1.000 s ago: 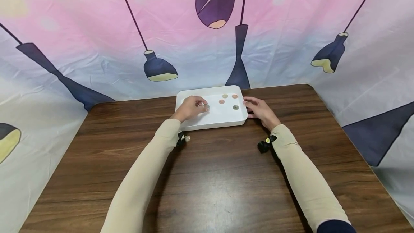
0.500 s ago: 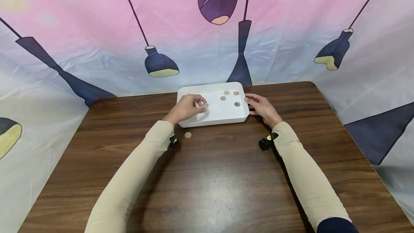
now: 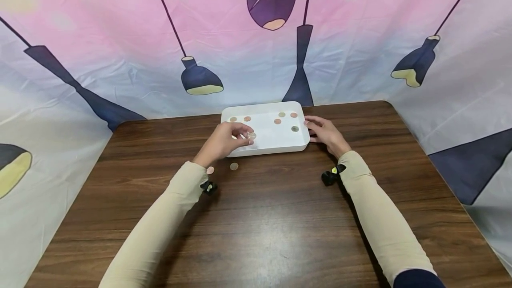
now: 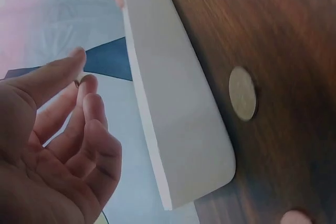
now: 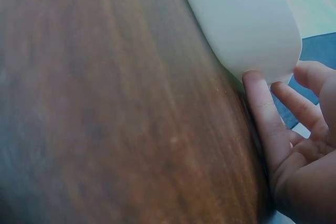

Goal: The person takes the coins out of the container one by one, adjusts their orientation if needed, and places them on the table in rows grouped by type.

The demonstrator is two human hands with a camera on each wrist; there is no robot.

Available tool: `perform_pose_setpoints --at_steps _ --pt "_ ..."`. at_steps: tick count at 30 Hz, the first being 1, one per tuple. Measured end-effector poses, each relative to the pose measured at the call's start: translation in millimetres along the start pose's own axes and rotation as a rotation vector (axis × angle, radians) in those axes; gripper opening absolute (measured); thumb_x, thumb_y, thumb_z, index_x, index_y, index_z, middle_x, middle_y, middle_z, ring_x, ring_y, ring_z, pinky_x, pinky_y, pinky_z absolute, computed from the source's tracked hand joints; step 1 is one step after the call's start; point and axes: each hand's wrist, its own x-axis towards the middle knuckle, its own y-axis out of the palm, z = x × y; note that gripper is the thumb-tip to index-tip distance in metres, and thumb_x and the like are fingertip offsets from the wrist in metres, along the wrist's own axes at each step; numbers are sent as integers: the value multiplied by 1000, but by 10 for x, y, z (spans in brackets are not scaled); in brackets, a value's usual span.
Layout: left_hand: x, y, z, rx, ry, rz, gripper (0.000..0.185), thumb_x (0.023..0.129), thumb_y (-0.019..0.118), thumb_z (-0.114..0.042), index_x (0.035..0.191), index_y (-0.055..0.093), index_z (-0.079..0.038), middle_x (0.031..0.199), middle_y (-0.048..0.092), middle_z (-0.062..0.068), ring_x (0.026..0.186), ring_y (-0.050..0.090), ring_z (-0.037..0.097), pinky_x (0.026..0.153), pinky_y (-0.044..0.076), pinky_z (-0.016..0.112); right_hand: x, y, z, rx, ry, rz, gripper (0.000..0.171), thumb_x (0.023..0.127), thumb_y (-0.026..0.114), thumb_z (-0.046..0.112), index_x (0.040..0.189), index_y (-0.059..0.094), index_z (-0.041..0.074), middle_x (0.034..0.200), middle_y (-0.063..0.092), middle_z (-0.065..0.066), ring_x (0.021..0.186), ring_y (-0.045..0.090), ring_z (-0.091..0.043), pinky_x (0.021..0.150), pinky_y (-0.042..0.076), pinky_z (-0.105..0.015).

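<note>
White tray [image 3: 268,151] sits at the far edge of the desk [image 3: 288,208], its long side running roughly along that edge; patterned cloth [image 3: 160,79] hangs just behind. Left hand [image 3: 224,140] is over the tray's left part, thumb and forefinger clamped on a pinched coin [image 3: 251,136]. In the left wrist view we see that coin nearly edge-on, higher than the rim. Right hand [image 3: 326,136] is at the tray's right end, fingers spread apart, tips touching the end wall and rim near the corner.

Inside the tray we note two coins [image 3: 247,119] near the far wall at left, three coins [image 3: 278,122] grouped toward the far right, and a dark coin [image 3: 294,129] near the right wall. White floor stretches between the left and right groups, giving room from side to side; the left hand hides part of the near left corner.

Outside, a pale coin [image 3: 234,166] lies flat on the wood, near the near wall but apart from it; a copper-toned coin [image 3: 210,170] is just beside the left wrist. Between the two sleeves [image 3: 160,230] we see a broad span of wood, widening toward us.
</note>
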Motion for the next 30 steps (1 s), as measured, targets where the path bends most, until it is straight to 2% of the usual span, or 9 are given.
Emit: perform_pose_setpoints --at_steps 5,9,16,23,30 --pt "-152 40 -32 -38 -29 -33 22 95 80 -14 117 80 -12 93 77 2 92 69 20 76 51 33 2 -4 13 -16 -1 -3 57 111 55 40 162 44 19 154 51 -16 128 59 -29 87 58 -24" --pt "-248 101 -38 -73 -65 -32 24 96 78 -10 120 79 -9 94 78 2 89 70 19 76 52 30 0 -12 18 -11 12 2 56 111 55 38 162 44 20 154 51 -16 129 58 -30 85 58 -22" --pt "-409 243 -3 -149 -151 -10 26 98 76 -6 123 77 -8 95 79 4 76 67 24 62 49 26 -13 23 33 -9 9 16 56 111 54 39 163 42 22 156 49 -15 130 57 -30 83 57 -20" --pt "-478 377 -33 -204 -173 49 28 100 72 -5 128 75 -4 107 79 11 79 69 24 65 50 25 -16 17 42 -14 13 10 56 111 54 39 163 42 21 156 50 -15 129 57 -29 82 57 -20" --pt "-482 452 -42 -209 -191 78 26 101 68 0 126 75 -1 106 79 13 80 67 18 64 49 22 -8 9 37 -1 15 10 56 111 55 38 163 43 21 157 49 -15 129 57 -29 81 57 -19"
